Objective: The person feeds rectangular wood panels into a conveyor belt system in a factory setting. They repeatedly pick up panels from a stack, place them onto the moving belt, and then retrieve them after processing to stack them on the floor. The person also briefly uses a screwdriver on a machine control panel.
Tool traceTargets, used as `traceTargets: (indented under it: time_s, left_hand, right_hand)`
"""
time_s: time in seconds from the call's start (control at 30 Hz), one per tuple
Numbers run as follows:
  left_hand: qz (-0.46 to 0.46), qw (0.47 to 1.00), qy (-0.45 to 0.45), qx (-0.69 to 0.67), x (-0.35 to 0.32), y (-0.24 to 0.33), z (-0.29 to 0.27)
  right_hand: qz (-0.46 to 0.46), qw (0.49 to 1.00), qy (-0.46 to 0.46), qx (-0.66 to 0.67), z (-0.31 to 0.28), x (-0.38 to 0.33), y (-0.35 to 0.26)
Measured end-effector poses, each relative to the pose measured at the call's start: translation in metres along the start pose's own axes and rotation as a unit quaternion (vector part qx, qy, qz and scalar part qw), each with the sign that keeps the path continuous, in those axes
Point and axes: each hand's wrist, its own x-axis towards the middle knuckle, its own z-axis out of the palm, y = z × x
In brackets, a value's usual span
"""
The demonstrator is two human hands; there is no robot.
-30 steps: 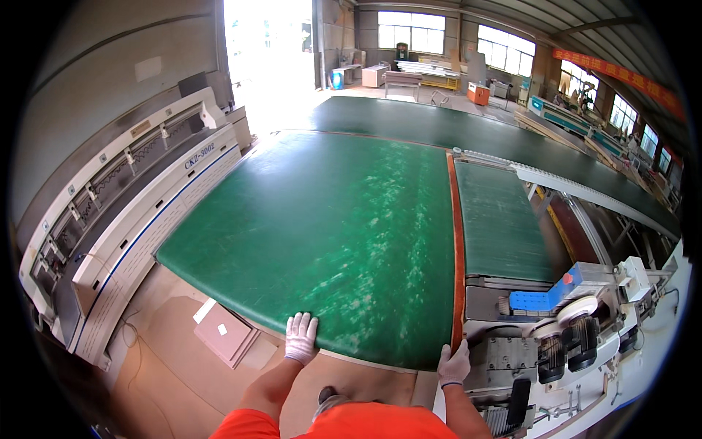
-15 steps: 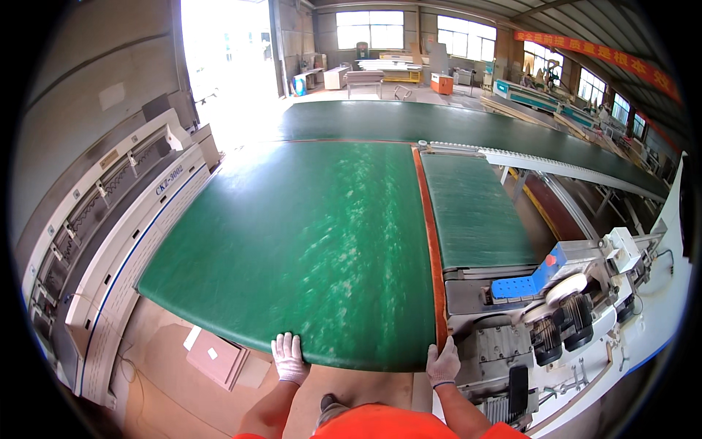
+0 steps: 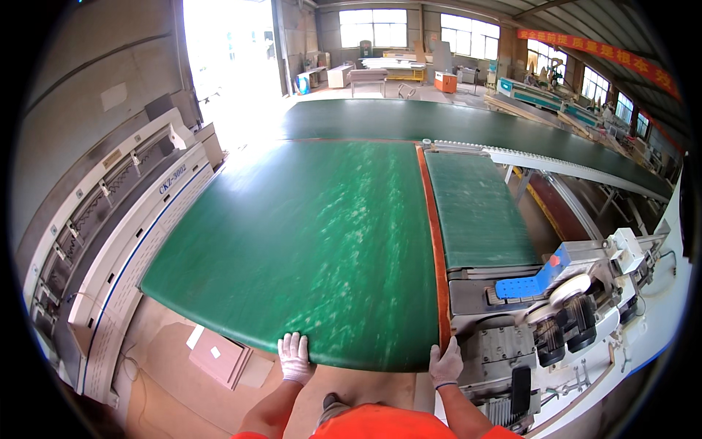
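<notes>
A broad green conveyor belt (image 3: 278,241) stretches away in front of me, with pale scuff marks along its right half. My left hand (image 3: 295,357), in a whitish knit glove, lies over the belt's near edge with its fingers outstretched. At the near right corner, my right hand (image 3: 446,364), gloved the same way, rests by the end of a red-orange strip (image 3: 433,241) that runs along the belt's right side. Its thumb is spread away from the fingers. I see no object in either hand.
Right of the strip is a narrower green belt (image 3: 479,212), with a machine carrying motors (image 3: 563,333) and a blue perforated part (image 3: 518,287) nearer me. A long white machine (image 3: 139,249) flanks the left. Flat brown boards (image 3: 218,358) lie below. Another green belt (image 3: 409,117) crosses behind.
The whole view has shifted slightly to the right in the picture. Both hands keep their places at the belt's near edge.
</notes>
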Motion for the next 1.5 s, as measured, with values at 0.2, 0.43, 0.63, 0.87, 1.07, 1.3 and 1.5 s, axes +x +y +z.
traceTargets:
  time_s: [0.2, 0.43, 0.63, 0.87, 1.07, 1.3, 1.5]
  left_hand:
    - [0.007, 1.000, 0.010, 0.010, -0.004, -0.004, 0.004]
    - [0.007, 1.000, 0.010, 0.010, -0.003, -0.002, -0.001]
    - [0.007, 1.000, 0.000, 0.013, -0.003, 0.001, -0.004]
    - [0.007, 1.000, -0.003, 0.018, -0.005, 0.001, -0.007]
    - [0.006, 1.000, -0.001, 0.011, -0.006, 0.000, -0.006]
    - [-0.007, 0.999, -0.037, 0.009, -0.013, -0.007, -0.002]
    - [0.020, 0.999, -0.036, 0.022, -0.009, -0.002, -0.006]
  right_hand:
    - [-0.001, 1.000, 0.005, -0.001, 0.004, -0.002, 0.002]
    - [-0.002, 1.000, 0.002, 0.007, -0.001, -0.004, -0.003]
    - [-0.009, 1.000, 0.007, 0.001, 0.001, -0.006, 0.000]
    - [-0.004, 1.000, 0.003, 0.007, 0.001, -0.008, -0.003]
    - [0.003, 1.000, 0.001, 0.012, 0.000, -0.009, -0.004]
    - [0.121, 0.980, -0.086, 0.132, -0.030, 0.010, -0.036]
    - [0.308, 0.918, 0.014, 0.250, -0.016, 0.067, -0.020]
